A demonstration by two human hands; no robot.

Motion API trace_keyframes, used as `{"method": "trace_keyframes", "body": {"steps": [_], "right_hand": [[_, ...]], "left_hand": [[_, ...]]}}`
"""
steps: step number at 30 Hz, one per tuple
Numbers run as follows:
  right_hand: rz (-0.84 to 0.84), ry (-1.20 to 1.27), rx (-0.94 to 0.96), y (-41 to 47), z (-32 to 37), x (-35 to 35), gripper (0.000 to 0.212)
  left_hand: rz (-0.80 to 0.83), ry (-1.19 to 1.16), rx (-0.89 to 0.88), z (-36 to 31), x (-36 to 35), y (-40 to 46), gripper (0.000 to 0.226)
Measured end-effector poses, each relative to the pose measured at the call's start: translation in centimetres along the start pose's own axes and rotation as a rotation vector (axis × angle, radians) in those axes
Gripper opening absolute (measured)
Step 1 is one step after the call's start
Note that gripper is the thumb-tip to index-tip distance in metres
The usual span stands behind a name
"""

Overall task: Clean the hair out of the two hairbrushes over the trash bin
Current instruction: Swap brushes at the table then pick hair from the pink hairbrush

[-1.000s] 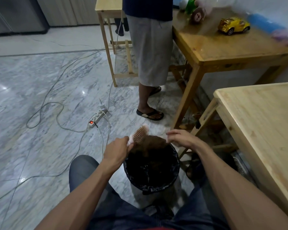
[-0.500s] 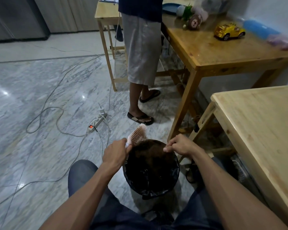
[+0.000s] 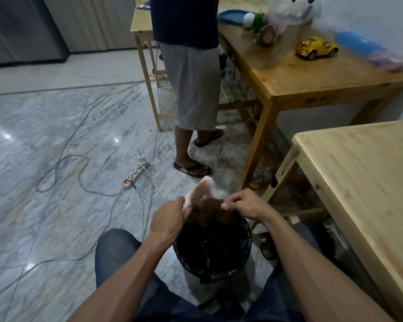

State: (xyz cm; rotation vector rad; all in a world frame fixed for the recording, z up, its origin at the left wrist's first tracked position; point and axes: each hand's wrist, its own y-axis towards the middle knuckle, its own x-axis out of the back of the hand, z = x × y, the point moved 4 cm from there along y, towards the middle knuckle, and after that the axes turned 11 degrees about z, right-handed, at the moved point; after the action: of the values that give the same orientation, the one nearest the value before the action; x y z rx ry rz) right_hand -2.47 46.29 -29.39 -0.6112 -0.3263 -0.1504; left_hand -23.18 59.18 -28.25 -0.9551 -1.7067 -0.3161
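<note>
My left hand (image 3: 166,220) grips the handle of a pale pink paddle hairbrush (image 3: 199,191), bristles up, tilted over the far rim of a bin lined with a black bag (image 3: 215,256). A clump of brown hair (image 3: 211,211) hangs from the brush's lower bristles above the bin. My right hand (image 3: 244,203) is pinched on that clump at its right side. Only one hairbrush is in view.
A person in grey shorts and sandals (image 3: 192,169) stands just beyond the bin. A power strip (image 3: 135,176) with cables lies on the marble floor at left. A wooden table (image 3: 370,182) is at my right, another (image 3: 300,73) with a yellow toy car (image 3: 315,47) behind.
My right hand has closed in toward the brush and pinched the hair clump, which now stretches between brush and fingers. The left hand holds the brush steady.
</note>
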Motion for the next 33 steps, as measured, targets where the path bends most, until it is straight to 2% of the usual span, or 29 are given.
{"method": "trace_keyframes", "body": {"steps": [6, 10, 12, 16, 21, 25, 26, 28, 31, 33], "right_hand": [[0.039, -0.09, -0.086, -1.1, -1.1, 0.7, 0.011], [0.113, 0.037, -0.074, -0.6, 0.9, -0.4, 0.047], [0.061, 0.128, -0.008, -0.3, 1.9, -0.7, 0.037], [-0.069, 0.024, 0.062, 0.4, 2.2, -0.6, 0.019], [0.007, -0.072, -0.002, -0.3, 1.3, 0.4, 0.018], [0.066, -0.076, -0.075, -0.8, 0.4, 1.0, 0.013], [0.089, -0.067, -0.095, -1.0, 0.6, 1.0, 0.015], [0.107, 0.006, -0.105, -0.9, 1.2, 0.9, 0.035], [0.084, 0.082, -0.039, -0.7, 2.2, 0.4, 0.056], [0.075, 0.055, -0.006, -0.5, 2.7, -0.1, 0.057]], "left_hand": [[-0.02, 0.003, 0.012, 1.0, 0.6, 0.2, 0.037], [-0.001, 0.039, -0.046, -0.8, 0.3, 0.1, 0.031], [-0.007, 0.063, -0.061, -1.6, 0.4, 0.0, 0.025], [-0.017, 0.048, -0.031, -1.3, 0.9, -0.1, 0.027], [-0.028, -0.09, 0.082, 2.2, 1.2, 0.3, 0.04], [-0.009, -0.067, 0.051, 1.9, 1.0, 0.1, 0.04], [-0.009, -0.062, 0.034, 1.4, 1.0, 0.0, 0.039], [0.0, -0.05, 0.005, 0.3, 0.8, 0.0, 0.038], [0.004, -0.021, -0.046, -1.3, 0.6, -0.2, 0.033], [-0.002, -0.005, -0.067, -2.1, 0.7, -0.2, 0.029]]}}
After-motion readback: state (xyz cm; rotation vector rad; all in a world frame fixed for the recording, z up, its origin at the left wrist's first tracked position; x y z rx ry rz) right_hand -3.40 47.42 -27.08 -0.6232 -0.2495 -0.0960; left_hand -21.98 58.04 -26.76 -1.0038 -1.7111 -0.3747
